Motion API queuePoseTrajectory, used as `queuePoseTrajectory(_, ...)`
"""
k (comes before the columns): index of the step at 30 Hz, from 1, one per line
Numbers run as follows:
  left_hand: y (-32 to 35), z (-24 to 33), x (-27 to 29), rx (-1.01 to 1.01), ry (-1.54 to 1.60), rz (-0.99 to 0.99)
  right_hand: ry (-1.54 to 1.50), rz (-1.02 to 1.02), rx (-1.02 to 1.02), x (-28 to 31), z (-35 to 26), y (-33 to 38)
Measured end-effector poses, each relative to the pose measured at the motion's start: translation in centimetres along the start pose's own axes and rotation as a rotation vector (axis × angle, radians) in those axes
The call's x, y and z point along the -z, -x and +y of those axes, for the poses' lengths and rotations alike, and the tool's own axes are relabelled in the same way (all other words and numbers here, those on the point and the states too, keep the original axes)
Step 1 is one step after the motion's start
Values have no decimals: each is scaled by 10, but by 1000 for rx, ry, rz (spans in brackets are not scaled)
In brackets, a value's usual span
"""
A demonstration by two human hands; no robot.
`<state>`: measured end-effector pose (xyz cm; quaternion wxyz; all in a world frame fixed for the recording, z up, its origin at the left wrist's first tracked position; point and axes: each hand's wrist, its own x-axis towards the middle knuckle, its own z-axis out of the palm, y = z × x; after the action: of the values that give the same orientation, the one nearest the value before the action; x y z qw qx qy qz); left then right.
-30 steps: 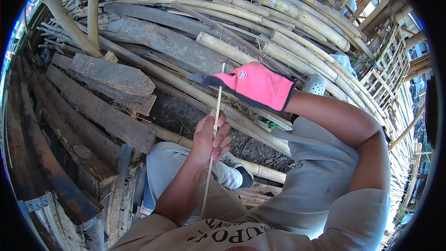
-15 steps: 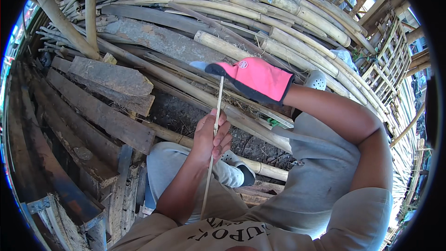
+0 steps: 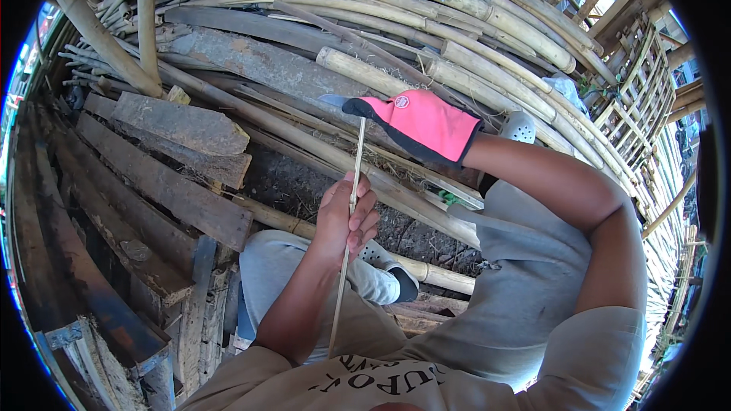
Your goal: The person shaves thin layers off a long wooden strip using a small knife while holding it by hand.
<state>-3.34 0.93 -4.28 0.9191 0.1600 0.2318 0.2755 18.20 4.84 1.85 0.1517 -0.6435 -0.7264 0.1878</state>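
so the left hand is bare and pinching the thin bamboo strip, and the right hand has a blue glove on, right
Not quite: the glove on the right hand is pink with black edging, not blue, as the head view shows. The rest holds: the bare left hand pinches the thin bamboo strip.

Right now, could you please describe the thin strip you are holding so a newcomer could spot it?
Below the stacked bamboo poles, my bare left hand grips a thin bamboo strip. It runs up to my pink-gloved right hand. Unlike the thick round poles around, it is pale, flat and very slender.
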Motion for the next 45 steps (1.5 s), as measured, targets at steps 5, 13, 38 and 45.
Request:
queuePoseTrajectory(5,3,-1,1,15,35,-35,-41,-106,-57,-11,0,9)
queuePoseTrajectory(13,1,-1,0,30,33,33,-165,-266,-232,-10,-20,3)
queuePoseTrajectory(38,5,-1,-4,14,7,61,15,-33,-73,-14,2,-4)
queuePoseTrajectory(45,0,-1,1,45,97,9,251,-102,69,-2,9,-8)
